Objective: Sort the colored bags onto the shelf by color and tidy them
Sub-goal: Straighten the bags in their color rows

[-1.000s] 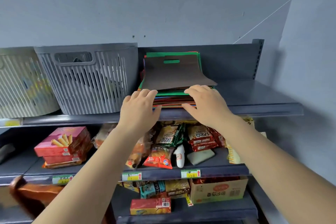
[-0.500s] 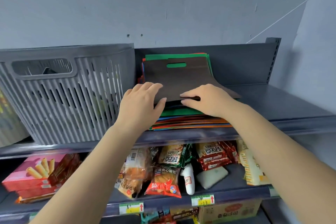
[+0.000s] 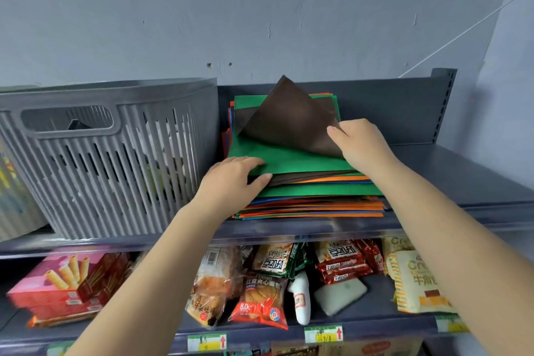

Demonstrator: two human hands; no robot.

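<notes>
A stack of flat colored bags (image 3: pixel 312 202), green, orange, blue and brown, lies on the top shelf (image 3: pixel 462 182). My right hand (image 3: pixel 361 141) pinches the front right corner of the top brown bag (image 3: pixel 289 121) and lifts it, so it stands tilted up. Under it a green bag (image 3: pixel 289 157) is uncovered. My left hand (image 3: pixel 234 179) grips the front left corner of the stack's upper layers, fingers on the green bag and thumb under its edge.
A grey slatted basket (image 3: pixel 109 159) stands just left of the stack. The top shelf to the right of the stack is bare. The shelf below holds snack packets (image 3: pixel 260 300), a pink biscuit box (image 3: pixel 63 280) and a white bottle (image 3: pixel 302 298).
The camera moved closer. My right hand peeled the brown bag's front edge up and back, baring the green bag. My left hand shifted to the stack's front left corner.
</notes>
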